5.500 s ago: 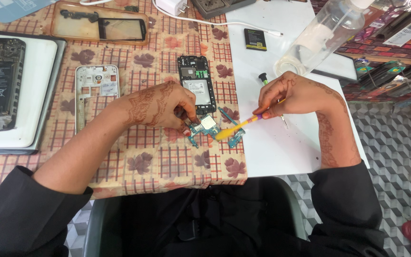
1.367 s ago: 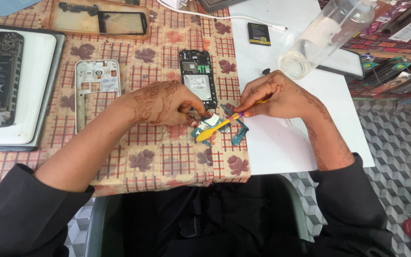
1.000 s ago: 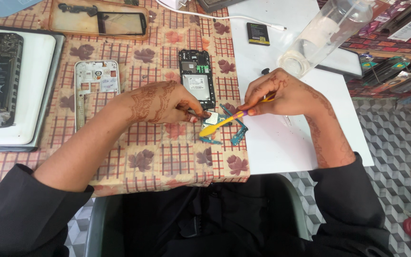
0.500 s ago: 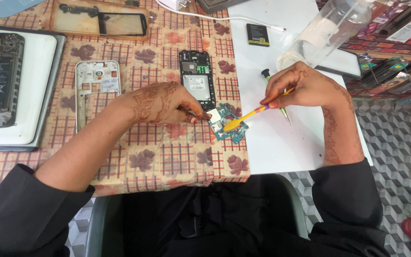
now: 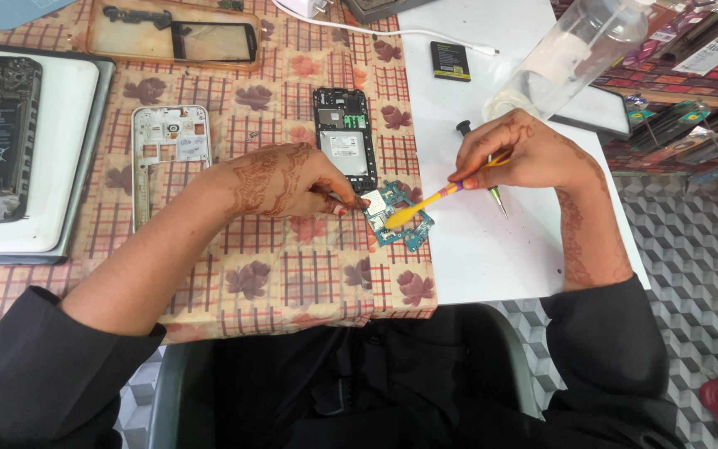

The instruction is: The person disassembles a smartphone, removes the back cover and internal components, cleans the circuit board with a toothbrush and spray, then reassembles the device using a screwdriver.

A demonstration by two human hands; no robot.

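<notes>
Fingers: left hand (image 5: pixel 280 179) fingertips pinched down on left edge of circuit board (image 5: pixel 399 218), pinning it flat on checked cloth (image 5: pixel 276 274) near table edge. Board sits just below open phone body (image 5: pixel 344 137), beside white table (image 5: pixel 492 249). Right hand (image 5: pixel 533 154) closed in pen grip round yellow pry tool (image 5: pixel 425 202), tip resting on board. Screwdriver (image 5: pixel 479 166) lies under right hand. Judgement: board light, thin, stiff, fragile; hold by bare edges, not components.

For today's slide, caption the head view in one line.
Left hand steadies a green circuit board while right hand presses a yellow pry tool onto it.
</notes>
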